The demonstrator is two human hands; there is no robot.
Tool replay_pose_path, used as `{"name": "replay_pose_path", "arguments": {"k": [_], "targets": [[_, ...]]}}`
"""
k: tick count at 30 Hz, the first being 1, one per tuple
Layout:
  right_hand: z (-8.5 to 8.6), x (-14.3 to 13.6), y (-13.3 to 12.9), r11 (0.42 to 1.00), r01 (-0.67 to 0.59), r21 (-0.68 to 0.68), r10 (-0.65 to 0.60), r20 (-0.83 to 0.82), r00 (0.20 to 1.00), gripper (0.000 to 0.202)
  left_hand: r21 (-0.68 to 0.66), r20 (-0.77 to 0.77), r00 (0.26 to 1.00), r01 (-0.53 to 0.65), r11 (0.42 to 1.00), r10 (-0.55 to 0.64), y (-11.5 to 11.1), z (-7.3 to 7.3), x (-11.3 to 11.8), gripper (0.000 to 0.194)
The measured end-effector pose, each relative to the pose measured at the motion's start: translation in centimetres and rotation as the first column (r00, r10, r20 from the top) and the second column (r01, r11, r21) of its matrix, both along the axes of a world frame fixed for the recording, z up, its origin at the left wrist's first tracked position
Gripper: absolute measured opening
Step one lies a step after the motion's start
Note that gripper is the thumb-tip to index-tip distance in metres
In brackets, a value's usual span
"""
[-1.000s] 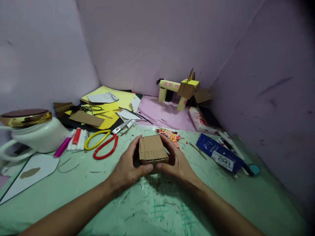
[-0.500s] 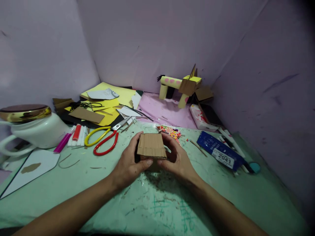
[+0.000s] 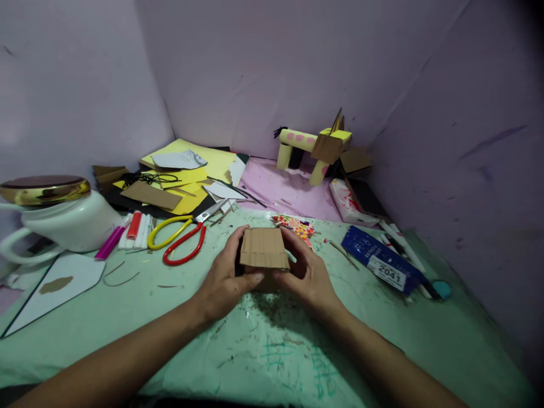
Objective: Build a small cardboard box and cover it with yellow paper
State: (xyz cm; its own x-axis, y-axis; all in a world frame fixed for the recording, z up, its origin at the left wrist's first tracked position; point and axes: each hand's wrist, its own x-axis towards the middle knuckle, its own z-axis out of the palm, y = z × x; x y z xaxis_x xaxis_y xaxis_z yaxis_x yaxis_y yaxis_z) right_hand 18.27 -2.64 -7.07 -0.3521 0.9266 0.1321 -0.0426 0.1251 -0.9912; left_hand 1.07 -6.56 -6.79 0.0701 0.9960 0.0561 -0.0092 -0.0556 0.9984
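Between my hands is a small brown cardboard box (image 3: 264,247), its corrugated top facing up toward me. My left hand (image 3: 227,277) is closed on its left side, the thumb at the near face. On the right side my right hand (image 3: 308,275) grips it, with its thumb also at the near face and the fingers curled round behind. The lower part of the box is shaded and partly covered by the thumbs. Beyond the hands lies a colourful patterned packet (image 3: 296,228). Scissors (image 3: 186,238) with one yellow and one red handle rest to the left.
A white mug (image 3: 70,226) with a gold-rimmed lid and several markers (image 3: 136,231) stand left. Yellow paper and cardboard scraps (image 3: 151,195) pile up behind. At the back is a cardboard animal figure (image 3: 300,139); a blue packet (image 3: 378,258) lies right on the green-covered table (image 3: 170,351).
The view has shifted slightly. The box's top tilts a little differently, and both hands keep their hold on it.
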Motion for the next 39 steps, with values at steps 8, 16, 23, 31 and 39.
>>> {"name": "replay_pose_path", "arguments": {"k": [8,16,23,31,39], "targets": [[-0.5,0.0,0.0,0.998,0.028,0.053,-0.030,0.042,0.999,0.072,0.037,-0.037,0.999,-0.006,0.999,0.007,0.1,-0.1,-0.1,0.080],[-0.4,1.8,0.8,0.975,-0.218,0.037,0.219,-0.053,0.974,0.073,-0.007,-0.032,0.999,-0.018,1.000,0.018,0.1,0.3,-0.2,0.083],[-0.6,1.6,0.8,0.987,-0.157,0.047,0.159,-0.065,0.985,0.066,0.043,-0.126,0.992,-0.024,0.999,0.029,0.1,0.1,-0.2,0.085],[-0.5,0.9,0.4,0.994,-0.081,0.075,0.085,-0.061,0.994,0.062,0.093,-0.185,0.978,-0.077,0.993,0.093,0.2,0.3,0.3,0.072],[-0.6,1.3,0.8,0.991,-0.132,0.032,0.135,-0.088,0.987,0.065,0.079,0.099,0.995,0.008,0.997,-0.016,0.1,0.6,-1.2,0.075]]}}
